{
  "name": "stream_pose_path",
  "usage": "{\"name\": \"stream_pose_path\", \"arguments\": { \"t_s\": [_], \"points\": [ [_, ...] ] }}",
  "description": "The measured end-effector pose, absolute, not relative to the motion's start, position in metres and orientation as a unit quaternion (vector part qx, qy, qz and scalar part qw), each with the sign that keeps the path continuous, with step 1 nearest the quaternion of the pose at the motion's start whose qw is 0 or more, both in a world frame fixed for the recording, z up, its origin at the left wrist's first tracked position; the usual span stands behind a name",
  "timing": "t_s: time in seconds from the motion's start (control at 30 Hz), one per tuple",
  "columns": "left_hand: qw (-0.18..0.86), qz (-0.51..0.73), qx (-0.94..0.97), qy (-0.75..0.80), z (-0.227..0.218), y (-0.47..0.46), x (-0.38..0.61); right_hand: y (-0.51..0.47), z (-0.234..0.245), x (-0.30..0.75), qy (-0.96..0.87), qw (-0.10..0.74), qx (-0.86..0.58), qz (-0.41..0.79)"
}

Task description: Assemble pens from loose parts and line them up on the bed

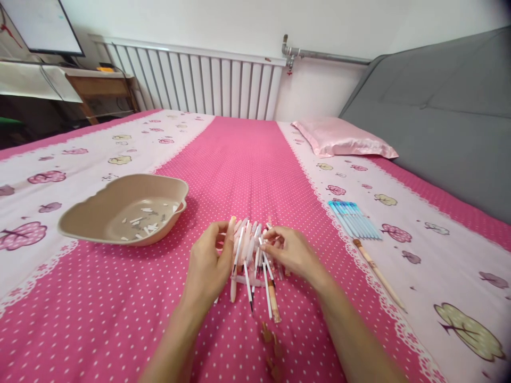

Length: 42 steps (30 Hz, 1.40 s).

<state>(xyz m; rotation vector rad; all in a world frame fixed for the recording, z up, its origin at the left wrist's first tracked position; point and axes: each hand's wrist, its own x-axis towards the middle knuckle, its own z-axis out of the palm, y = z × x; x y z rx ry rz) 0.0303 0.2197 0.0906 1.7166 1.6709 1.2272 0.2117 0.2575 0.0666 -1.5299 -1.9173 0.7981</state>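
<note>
A loose pile of pens [249,242], pale pink and white, lies on the bedspread between my hands. Thin white refills [248,287] with dark tips stick out toward me. My left hand [209,260] is closed around a pale pen [232,226] with a yellowish end, at the left side of the pile. On the right side, my right hand [291,250] pinches a thin white refill with thumb and forefinger; its other fingers are partly hidden behind the pile. A tan, patterned pen piece [273,303] lies at the near edge. Several small brown pieces [271,346] lie closer to me.
A beige basin [120,210] holding several small white pieces stands at left. On the right lie a row of blue-and-white pens [355,221] and a long tan pen [379,274]. A pink pillow [343,137], radiator [199,80] and desk [99,88] are farther back.
</note>
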Motion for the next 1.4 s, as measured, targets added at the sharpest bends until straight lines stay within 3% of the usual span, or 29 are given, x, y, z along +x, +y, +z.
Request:
{"name": "stream_pose_path", "arguments": {
  "t_s": [0.2, 0.43, 0.83, 0.93, 1.13, 1.4],
  "points": [
    [0.238, 0.425, 0.632, 0.603, 0.085, 0.219, 0.031, 0.255, 0.053, 0.199, -0.744, 0.207, -0.6, 0.207],
    [0.25, 0.401, 0.647, 0.598, 0.084, 0.217, 0.034, 0.258, 0.055, 0.2, -0.722, 0.203, -0.603, 0.27],
    [0.23, 0.371, 0.676, 0.594, 0.082, 0.215, 0.038, 0.256, 0.059, 0.197, -0.719, 0.205, -0.611, 0.261],
    [0.233, 0.369, 0.676, 0.594, 0.082, 0.214, 0.037, 0.257, 0.064, 0.2, -0.685, 0.295, -0.59, 0.31],
    [0.227, 0.355, 0.691, 0.588, 0.084, 0.214, 0.039, 0.256, 0.08, 0.207, -0.496, 0.601, -0.456, 0.429],
    [0.193, 0.31, 0.742, 0.562, 0.081, 0.215, 0.042, 0.252, 0.089, 0.206, -0.437, 0.724, -0.412, 0.34]
  ]
}}
